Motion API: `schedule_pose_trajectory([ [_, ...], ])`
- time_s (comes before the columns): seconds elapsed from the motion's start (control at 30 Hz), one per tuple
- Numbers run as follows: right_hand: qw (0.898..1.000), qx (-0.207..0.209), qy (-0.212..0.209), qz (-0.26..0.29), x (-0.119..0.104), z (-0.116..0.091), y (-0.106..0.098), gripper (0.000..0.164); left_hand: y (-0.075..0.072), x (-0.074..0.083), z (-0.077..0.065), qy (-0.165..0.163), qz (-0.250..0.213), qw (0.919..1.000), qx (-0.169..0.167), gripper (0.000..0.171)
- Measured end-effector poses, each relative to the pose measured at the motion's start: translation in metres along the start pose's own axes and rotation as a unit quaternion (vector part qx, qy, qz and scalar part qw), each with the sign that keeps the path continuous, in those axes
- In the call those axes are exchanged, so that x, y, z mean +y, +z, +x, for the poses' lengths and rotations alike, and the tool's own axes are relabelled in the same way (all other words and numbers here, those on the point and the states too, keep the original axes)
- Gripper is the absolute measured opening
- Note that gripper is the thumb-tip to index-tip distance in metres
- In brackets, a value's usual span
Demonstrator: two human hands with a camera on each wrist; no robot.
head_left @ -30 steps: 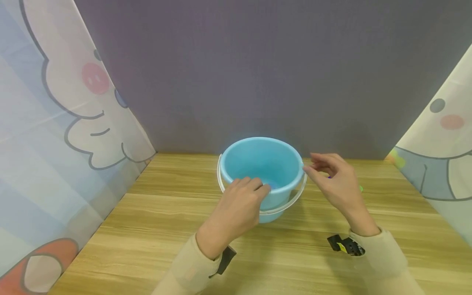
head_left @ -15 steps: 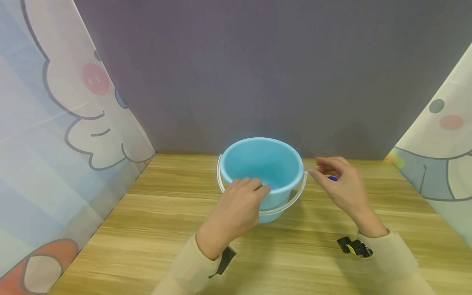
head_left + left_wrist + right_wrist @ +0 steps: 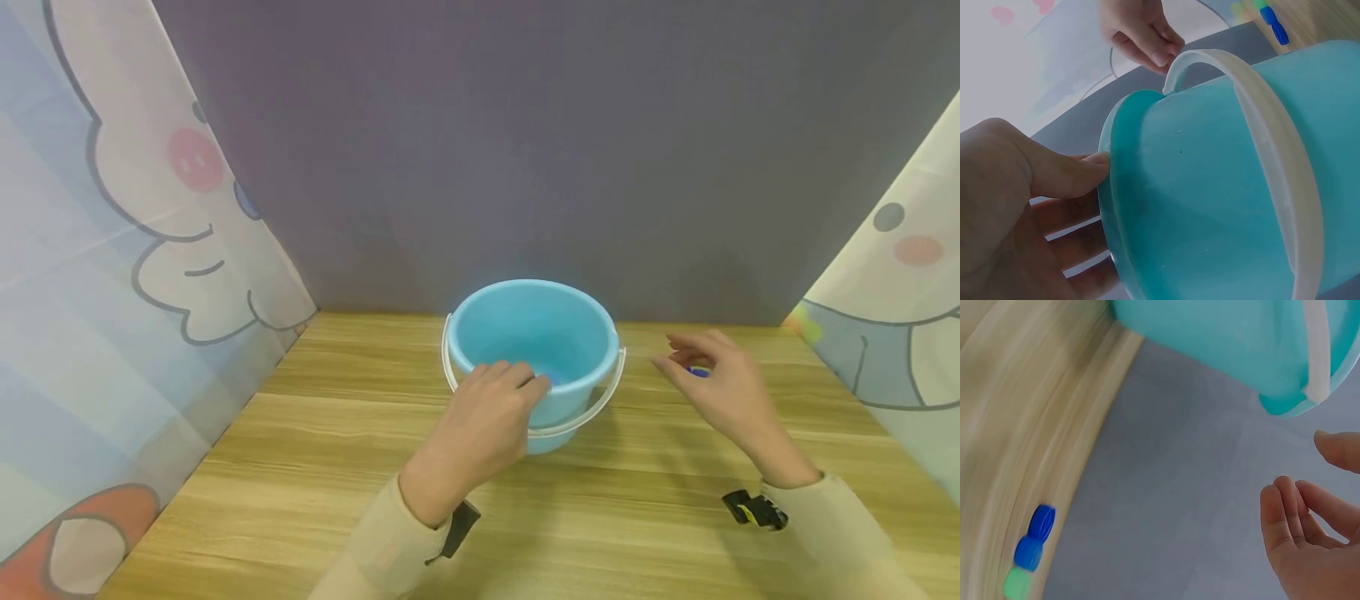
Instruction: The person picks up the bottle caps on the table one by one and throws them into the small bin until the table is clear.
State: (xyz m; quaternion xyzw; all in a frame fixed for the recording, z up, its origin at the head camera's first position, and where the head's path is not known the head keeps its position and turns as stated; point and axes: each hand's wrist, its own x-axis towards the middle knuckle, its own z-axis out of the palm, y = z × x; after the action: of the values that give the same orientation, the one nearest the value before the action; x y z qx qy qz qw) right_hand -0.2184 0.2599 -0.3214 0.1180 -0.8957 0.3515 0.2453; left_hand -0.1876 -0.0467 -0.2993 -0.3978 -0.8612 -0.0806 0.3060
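A light blue bucket [image 3: 532, 333] stands upright on the wooden table, its white handle [image 3: 577, 423] hanging down at the front. My left hand [image 3: 487, 417] grips the near rim; in the left wrist view the thumb [image 3: 1079, 175] lies outside and the fingers reach inside. To the right of the bucket, my right hand [image 3: 720, 387] is in the air with thumb and fingertips apart, holding nothing. Beyond it, two blue bottle caps [image 3: 1035, 537] and a light green cap [image 3: 1017, 583] lie in a row on the table. The hand partly hides them in the head view.
The wood-grain table [image 3: 360, 417] runs back to a dark grey panel [image 3: 525, 150]. Curtains with cartoon prints hang on the left [image 3: 150, 292] and right [image 3: 907, 292]. A bluish patch [image 3: 555, 378] shows low inside the bucket.
My right hand has moved away from the bucket's right rim, rightward and slightly down, towards the caps. The left hand and the bucket have stayed in place.
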Motion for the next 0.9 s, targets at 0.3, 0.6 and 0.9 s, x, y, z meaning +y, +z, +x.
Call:
schedule_pose_trajectory([
  [0.3, 0.998, -0.027, -0.023, -0.060, 0.019, -0.004, -0.005, 0.041, -0.001, 0.001, 0.001, 0.000, -0.001, 1.0000, 0.004, 0.035],
  [0.6, 0.993, -0.043, -0.053, -0.091, 0.039, -0.008, -0.006, 0.037, -0.002, 0.001, 0.001, 0.001, 0.000, 1.0000, 0.003, 0.035],
  [0.9, 0.991, -0.066, -0.046, -0.104, 0.049, -0.006, -0.006, 0.037, -0.002, 0.002, 0.001, -0.001, 0.000, 1.0000, 0.000, 0.036],
])
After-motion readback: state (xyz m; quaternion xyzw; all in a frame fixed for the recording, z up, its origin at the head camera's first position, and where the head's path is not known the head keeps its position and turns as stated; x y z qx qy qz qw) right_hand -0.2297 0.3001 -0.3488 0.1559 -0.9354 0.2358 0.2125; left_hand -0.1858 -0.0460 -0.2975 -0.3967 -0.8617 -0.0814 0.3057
